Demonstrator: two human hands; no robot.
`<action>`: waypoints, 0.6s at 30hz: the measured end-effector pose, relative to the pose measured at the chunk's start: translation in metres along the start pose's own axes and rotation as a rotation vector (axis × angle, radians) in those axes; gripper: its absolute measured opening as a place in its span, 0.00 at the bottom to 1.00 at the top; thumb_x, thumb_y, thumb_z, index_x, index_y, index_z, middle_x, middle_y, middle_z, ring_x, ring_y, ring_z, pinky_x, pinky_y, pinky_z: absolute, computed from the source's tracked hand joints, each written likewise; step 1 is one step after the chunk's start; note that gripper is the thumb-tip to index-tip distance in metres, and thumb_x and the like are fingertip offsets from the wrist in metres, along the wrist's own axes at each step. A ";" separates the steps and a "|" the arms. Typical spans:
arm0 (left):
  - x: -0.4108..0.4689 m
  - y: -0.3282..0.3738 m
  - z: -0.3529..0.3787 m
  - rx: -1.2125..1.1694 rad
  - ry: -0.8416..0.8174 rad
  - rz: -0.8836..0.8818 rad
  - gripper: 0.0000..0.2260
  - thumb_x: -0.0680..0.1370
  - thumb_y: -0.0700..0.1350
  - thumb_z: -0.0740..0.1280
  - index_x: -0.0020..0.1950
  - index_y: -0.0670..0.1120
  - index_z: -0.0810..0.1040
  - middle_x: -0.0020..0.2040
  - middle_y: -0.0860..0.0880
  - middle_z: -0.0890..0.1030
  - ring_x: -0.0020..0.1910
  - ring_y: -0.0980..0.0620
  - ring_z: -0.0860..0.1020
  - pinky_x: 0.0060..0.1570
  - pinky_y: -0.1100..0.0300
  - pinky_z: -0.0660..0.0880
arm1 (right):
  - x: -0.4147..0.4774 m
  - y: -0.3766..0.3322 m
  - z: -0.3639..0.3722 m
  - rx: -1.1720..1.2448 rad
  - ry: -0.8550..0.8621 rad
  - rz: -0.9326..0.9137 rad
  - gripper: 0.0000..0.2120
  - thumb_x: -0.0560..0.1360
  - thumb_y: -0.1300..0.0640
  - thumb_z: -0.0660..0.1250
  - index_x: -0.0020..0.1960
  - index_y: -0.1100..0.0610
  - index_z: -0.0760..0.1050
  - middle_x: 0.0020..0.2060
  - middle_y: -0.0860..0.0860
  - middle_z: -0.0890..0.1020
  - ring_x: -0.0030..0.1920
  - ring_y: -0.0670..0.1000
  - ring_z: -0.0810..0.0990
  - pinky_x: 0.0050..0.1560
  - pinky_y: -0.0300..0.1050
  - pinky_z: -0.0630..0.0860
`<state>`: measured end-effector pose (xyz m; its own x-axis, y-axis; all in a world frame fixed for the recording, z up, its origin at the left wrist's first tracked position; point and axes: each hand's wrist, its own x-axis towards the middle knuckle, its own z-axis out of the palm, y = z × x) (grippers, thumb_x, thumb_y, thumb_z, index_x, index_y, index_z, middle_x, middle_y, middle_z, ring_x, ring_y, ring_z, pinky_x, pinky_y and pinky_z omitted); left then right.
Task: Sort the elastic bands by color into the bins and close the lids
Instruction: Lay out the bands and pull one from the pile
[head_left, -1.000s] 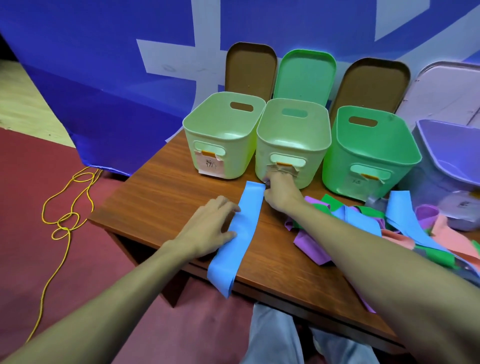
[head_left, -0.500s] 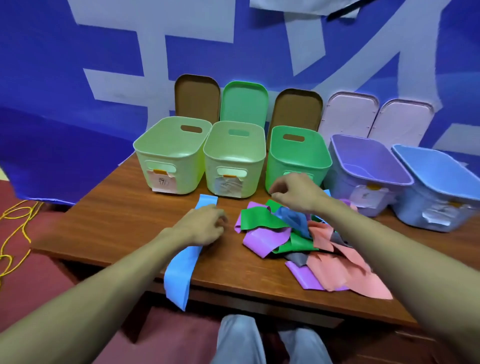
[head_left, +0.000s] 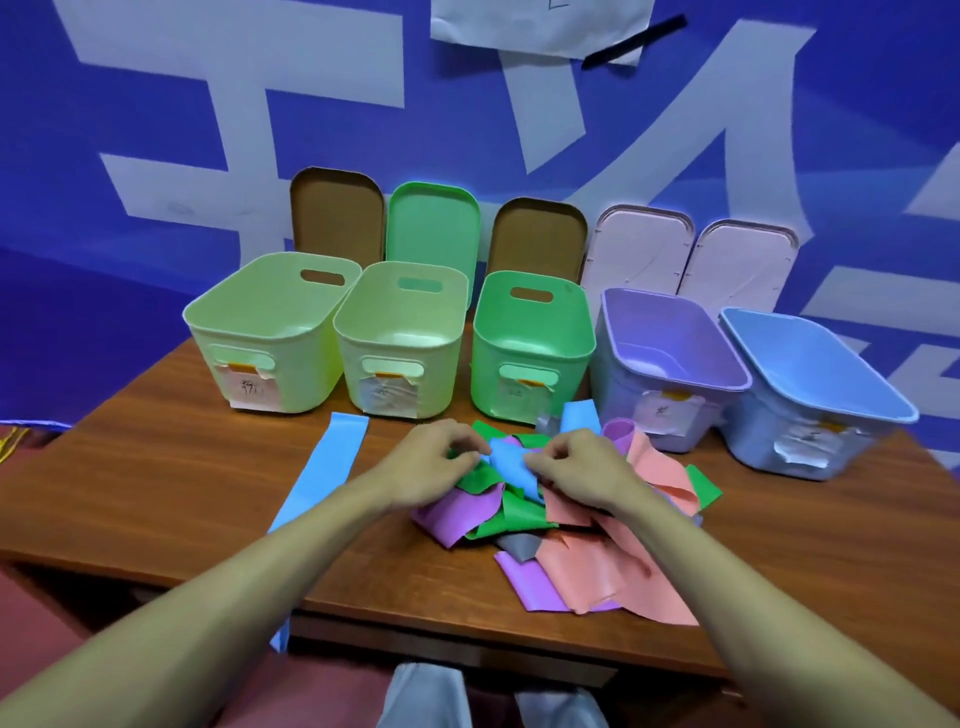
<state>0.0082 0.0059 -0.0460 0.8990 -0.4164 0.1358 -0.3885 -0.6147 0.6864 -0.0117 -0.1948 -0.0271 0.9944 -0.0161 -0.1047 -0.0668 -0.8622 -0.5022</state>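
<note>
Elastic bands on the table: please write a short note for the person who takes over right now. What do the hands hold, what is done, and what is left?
Left hand and right hand: both pinch a crumpled blue band on top of the mixed pile.
A flat blue band lies left of the pile, hanging over the table edge.
Five bins stand open in a row; their lids lean on the wall behind.
Done: no band visible in any bin.
Left: sort all bands, close all lids.
</note>
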 end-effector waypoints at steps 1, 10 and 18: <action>0.000 0.000 0.001 -0.007 -0.002 -0.002 0.08 0.77 0.40 0.65 0.52 0.47 0.81 0.51 0.50 0.82 0.50 0.57 0.77 0.51 0.68 0.70 | 0.001 -0.002 0.007 0.007 0.000 0.023 0.14 0.73 0.49 0.67 0.34 0.57 0.76 0.31 0.53 0.76 0.35 0.50 0.73 0.32 0.43 0.66; 0.004 0.002 -0.009 -0.035 -0.001 -0.012 0.08 0.76 0.38 0.64 0.50 0.48 0.81 0.46 0.53 0.82 0.48 0.57 0.78 0.47 0.72 0.70 | 0.003 -0.020 -0.005 0.071 0.154 0.040 0.06 0.68 0.54 0.72 0.37 0.57 0.79 0.37 0.53 0.83 0.43 0.52 0.79 0.41 0.43 0.73; 0.019 0.023 -0.032 -0.396 0.161 -0.081 0.09 0.77 0.35 0.62 0.56 0.42 0.76 0.44 0.46 0.79 0.37 0.62 0.78 0.38 0.72 0.72 | 0.005 -0.032 -0.046 0.240 0.235 -0.072 0.11 0.74 0.56 0.68 0.35 0.52 0.70 0.30 0.45 0.74 0.37 0.49 0.73 0.36 0.41 0.67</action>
<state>0.0231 0.0050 -0.0050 0.9556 -0.2484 0.1587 -0.2363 -0.3234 0.9163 -0.0011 -0.1906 0.0284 0.9872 -0.0999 0.1244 0.0142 -0.7217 -0.6920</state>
